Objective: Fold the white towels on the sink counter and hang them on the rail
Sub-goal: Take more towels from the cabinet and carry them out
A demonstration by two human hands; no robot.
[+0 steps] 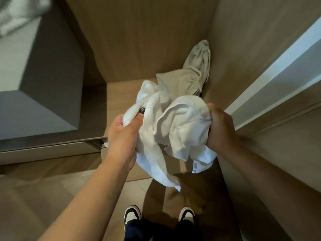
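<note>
Inspector: Grip status?

Me: My left hand [121, 136] and right hand [219, 129] clench the bunched white towel [166, 129] at nine and three o'clock, mid-air.

Inspector: Handling?

Me: Soft, light, floppy, I judge; find its corners.

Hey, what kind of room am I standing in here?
Probably a bathroom or dressing corner: a crumpled white terry towel in both hands, wood-look wall panels, and a grey block-shaped counter bearing more blurred white cloth.

I see both hands gripping a crumpled white towel [166, 129] — left hand [121, 134] on its left side, right hand [220, 127] on its right — above a beige cloth [189, 73] bunched in the far corner.
</note>
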